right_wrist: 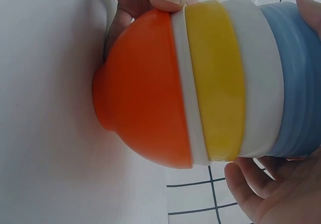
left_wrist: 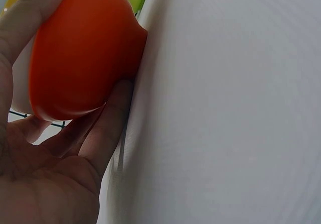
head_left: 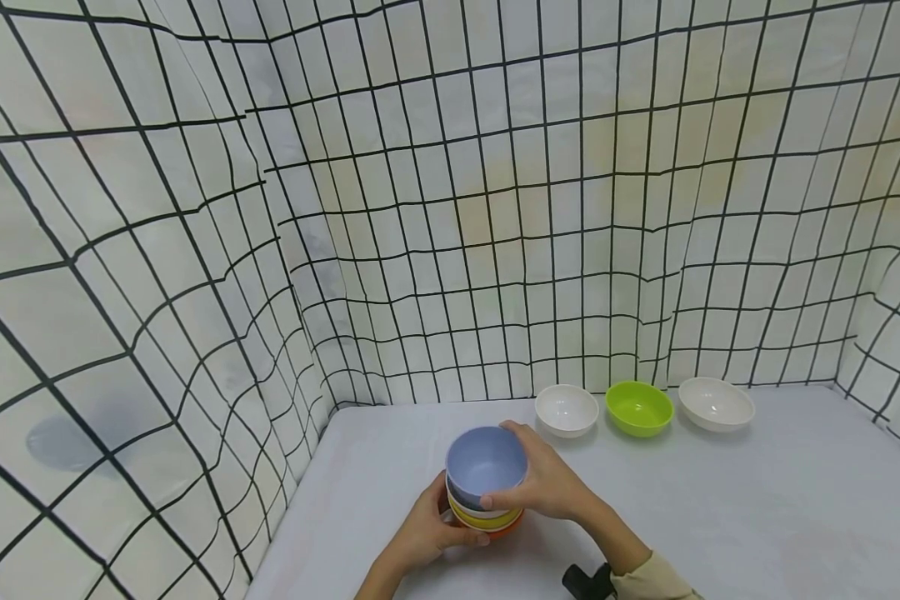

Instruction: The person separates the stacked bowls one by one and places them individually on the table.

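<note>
A stack of nested bowls stands on the table in front of me. Its orange bowl (right_wrist: 140, 93) is at the bottom, with a white bowl rim (right_wrist: 186, 88), a yellow bowl (right_wrist: 218, 83) and another white bowl (right_wrist: 261, 78) above it. On top sits a ribbed blue bowl (head_left: 487, 458). My left hand (head_left: 427, 527) grips the orange bowl low down, thumb on one side and fingers curled round the other. My right hand (head_left: 543, 479) holds the blue bowl, its thumb on the near side and fingers at the far right rim.
Along the back of the table stand a white bowl (head_left: 567, 411), a green bowl (head_left: 640, 408) and a second white bowl (head_left: 716, 404) in a row. White cloth walls with a black grid (head_left: 495, 250) rise behind and at both sides of the white tabletop (head_left: 720, 508).
</note>
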